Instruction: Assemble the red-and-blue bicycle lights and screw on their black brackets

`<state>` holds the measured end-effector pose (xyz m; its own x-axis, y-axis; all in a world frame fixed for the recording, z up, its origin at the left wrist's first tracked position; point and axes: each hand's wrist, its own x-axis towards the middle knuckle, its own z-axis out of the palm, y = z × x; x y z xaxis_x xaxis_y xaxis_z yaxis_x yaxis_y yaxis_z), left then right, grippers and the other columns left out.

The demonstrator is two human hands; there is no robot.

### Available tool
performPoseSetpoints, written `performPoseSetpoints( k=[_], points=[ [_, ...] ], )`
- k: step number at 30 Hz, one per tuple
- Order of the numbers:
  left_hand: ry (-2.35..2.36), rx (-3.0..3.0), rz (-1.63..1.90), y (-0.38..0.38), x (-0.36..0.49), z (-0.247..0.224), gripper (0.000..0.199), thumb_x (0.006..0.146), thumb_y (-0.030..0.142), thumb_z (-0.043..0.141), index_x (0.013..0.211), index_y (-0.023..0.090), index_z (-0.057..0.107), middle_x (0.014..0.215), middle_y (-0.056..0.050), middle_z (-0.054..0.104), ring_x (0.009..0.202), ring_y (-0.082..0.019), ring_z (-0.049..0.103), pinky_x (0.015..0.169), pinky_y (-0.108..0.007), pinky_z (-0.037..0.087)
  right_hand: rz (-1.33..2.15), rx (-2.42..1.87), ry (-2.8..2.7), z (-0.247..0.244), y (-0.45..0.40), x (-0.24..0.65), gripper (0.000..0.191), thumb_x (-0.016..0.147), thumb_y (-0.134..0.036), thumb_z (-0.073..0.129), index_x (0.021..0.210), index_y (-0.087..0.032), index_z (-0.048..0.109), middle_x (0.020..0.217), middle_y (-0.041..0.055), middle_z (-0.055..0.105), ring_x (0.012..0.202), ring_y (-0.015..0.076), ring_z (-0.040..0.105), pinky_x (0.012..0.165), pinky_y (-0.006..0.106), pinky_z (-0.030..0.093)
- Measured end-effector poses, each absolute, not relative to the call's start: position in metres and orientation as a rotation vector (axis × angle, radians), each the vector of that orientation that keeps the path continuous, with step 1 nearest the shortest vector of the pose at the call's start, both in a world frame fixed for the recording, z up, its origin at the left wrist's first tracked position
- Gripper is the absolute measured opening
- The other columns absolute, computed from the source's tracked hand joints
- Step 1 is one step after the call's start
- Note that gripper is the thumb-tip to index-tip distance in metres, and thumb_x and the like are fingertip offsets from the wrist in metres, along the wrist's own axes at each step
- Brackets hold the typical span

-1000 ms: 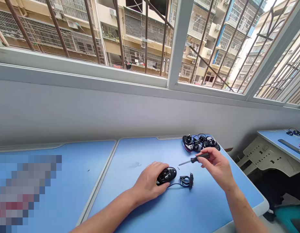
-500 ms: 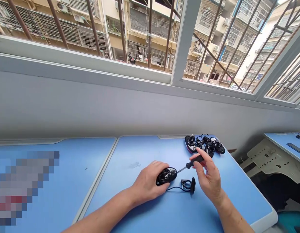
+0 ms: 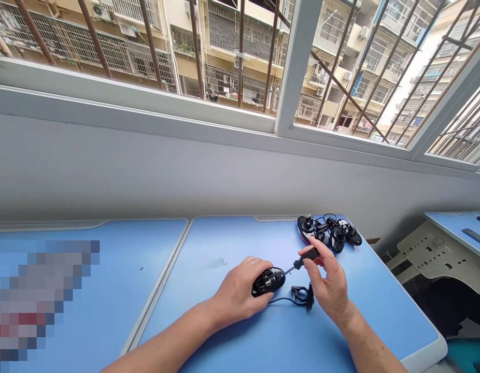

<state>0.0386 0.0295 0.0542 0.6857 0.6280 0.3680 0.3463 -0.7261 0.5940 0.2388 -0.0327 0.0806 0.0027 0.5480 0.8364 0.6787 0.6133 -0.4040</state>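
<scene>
A black oval device [image 3: 271,280] with a glossy top lies on the blue table, and my left hand [image 3: 242,290] is closed around its left end. My right hand [image 3: 328,280] pinches the black handle of a screwdriver [image 3: 307,257]. The screwdriver slants down to the left, its tip at the right end of the oval device; whether it sits in a screw is too small to tell. A black clip-like part [image 3: 302,295] stands just below, between my hands, with a thin black cable running from it toward the device.
Several similar black devices with cables [image 3: 328,232] lie together at the table's [image 3: 224,235] back right corner. A pixelated flat area [image 3: 41,295] covers part of the left table. Beyond the wall are barred windows. Another blue table [image 3: 457,228] stands at the far right.
My right hand and the screwdriver have moved slightly left, bringing the tip closer onto the device's right end. My left hand still holds the device.
</scene>
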Motion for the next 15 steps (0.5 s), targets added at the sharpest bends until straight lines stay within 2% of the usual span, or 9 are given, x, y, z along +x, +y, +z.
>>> performPoseSetpoints(
  k=[15],
  points=[
    [0.751, 2.425, 0.786, 0.0291, 0.0379, 0.0538, 0.032, 0.067, 0.012, 0.057, 0.096, 0.022, 0.058, 0.093, -0.003, 0.069, 0.084, -0.023, 0.058, 0.073, -0.034, 0.047, -0.175, -1.03, -1.7, 0.0801, -0.0317, 0.2372, 0.041, 0.095, -0.014, 0.048, 0.135, -0.022, 0.045, 0.094, 0.0082, 0.069, 0.079, 0.0182, 0.068, 0.057, 0.029, 0.059]
  ],
)
